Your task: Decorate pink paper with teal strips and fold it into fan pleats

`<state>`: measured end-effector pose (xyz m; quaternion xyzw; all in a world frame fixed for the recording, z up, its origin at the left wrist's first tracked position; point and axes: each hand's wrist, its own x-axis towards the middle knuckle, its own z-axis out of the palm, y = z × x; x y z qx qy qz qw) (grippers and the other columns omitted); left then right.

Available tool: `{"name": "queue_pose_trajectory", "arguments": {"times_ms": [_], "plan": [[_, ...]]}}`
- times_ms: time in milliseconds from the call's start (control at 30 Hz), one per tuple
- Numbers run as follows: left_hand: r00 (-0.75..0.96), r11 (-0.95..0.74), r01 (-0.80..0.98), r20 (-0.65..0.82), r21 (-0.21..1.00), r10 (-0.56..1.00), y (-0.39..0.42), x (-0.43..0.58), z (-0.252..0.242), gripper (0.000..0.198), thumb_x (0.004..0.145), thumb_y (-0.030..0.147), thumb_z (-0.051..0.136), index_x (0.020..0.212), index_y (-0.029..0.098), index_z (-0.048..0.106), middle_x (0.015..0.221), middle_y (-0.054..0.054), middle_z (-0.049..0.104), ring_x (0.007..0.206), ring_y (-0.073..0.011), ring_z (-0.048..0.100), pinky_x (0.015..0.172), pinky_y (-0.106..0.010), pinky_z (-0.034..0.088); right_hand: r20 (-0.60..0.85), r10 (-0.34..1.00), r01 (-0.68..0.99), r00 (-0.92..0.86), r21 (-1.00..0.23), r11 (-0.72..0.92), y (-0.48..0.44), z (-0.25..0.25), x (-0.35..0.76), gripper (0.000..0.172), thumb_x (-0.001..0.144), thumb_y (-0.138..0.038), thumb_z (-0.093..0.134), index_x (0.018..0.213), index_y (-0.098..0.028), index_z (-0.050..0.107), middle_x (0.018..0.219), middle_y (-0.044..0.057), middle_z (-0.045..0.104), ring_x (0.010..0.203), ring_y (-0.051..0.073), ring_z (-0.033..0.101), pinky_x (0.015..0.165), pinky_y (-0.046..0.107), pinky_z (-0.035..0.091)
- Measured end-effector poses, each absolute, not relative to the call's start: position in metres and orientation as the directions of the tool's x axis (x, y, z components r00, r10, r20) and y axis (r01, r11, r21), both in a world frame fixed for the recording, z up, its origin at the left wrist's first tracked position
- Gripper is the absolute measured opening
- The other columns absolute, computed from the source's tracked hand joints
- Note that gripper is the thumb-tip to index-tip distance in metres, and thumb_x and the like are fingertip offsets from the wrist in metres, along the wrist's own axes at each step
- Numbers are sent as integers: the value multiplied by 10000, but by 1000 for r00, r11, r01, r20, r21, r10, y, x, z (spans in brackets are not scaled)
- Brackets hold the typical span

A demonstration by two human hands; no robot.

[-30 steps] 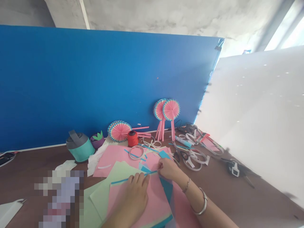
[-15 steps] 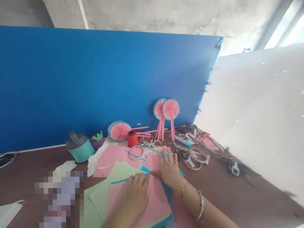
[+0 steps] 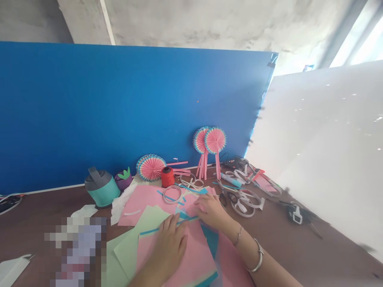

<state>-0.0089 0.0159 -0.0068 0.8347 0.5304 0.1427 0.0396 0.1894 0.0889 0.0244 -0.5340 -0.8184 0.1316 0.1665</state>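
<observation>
My left hand (image 3: 170,246) lies flat on a pink paper sheet (image 3: 194,251), fingers stretched toward its far edge. Blue strips run along the sheet's far and near edges. My right hand (image 3: 214,210) is over the paper just past the sheet's far right corner, fingers reaching left and slightly bent, their tips blurred. A small blue paper piece (image 3: 203,191) shows just beyond those fingers. Beneath the sheet are pale green papers (image 3: 124,249) on the left and blue paper (image 3: 211,239) on the right. Another pink sheet (image 3: 140,199) lies behind my left hand.
Behind the papers are a tape roll (image 3: 172,194), a red thread spool (image 3: 167,177) and pink pleated paper fans (image 3: 215,140). Scissors (image 3: 223,195) and white tape loops (image 3: 249,198) lie to the right. A teal-and-grey container (image 3: 103,191) stands at left, before a blue partition (image 3: 119,111).
My right hand has drawn its spread fingers together and turned them leftward, off the blue piece they covered. My left hand stays on the pink sheet. The camera view has tilted slightly upward.
</observation>
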Motion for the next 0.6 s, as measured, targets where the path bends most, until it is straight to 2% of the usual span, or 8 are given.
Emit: {"name": "queue_pose_trajectory", "arguments": {"times_ms": [100, 167, 300, 433, 600], "plan": [[396, -450, 856, 234, 256, 888, 17, -10, -9, 442, 897, 193, 369, 1334, 197, 431, 1301, -98, 522, 1199, -251, 434, 1002, -467, 377, 91, 908, 806, -409, -431, 406, 85, 29, 187, 197, 824, -286, 523, 805, -227, 710, 880, 40, 695, 924, 213, 552, 898, 371, 304], [379, -440, 852, 247, 282, 892, 17, -10, -8, 463, 896, 189, 367, 1358, 184, 395, 1256, -101, 548, 1155, -241, 468, 990, -452, 383, 50, 904, 793, -424, -461, 398, 84, 31, 187, 141, 770, -234, 564, 781, -216, 703, 840, 32, 690, 891, 202, 558, 873, 349, 307], [323, -398, 848, 254, 351, 912, 17, -10, -4, 448, 897, 183, 369, 1341, 185, 419, 1175, -96, 571, 1081, -233, 504, 945, -420, 407, 7, 910, 763, -416, -542, 353, 84, 32, 189, 85, 668, -167, 624, 737, -184, 670, 828, 29, 664, 852, 183, 551, 778, 293, 343], [262, -370, 818, 288, 440, 921, 21, -10, -2, 358, 904, 227, 404, 1238, 194, 527, 1047, -78, 582, 1000, -224, 526, 883, -390, 433, 119, 892, 697, -437, -583, 419, 85, 29, 185, 39, 682, -154, 644, 690, -192, 649, 821, 5, 653, 878, 176, 544, 823, 308, 334], [196, -340, 797, 318, 500, 928, 29, -14, -1, 244, 908, 258, 426, 959, 225, 662, 870, -41, 585, 879, -211, 548, 794, -363, 425, 297, 840, 592, -455, -603, 534, 83, 23, 180, 87, 693, -120, 667, 681, -203, 646, 786, -2, 660, 852, 169, 561, 816, 322, 332]]}}
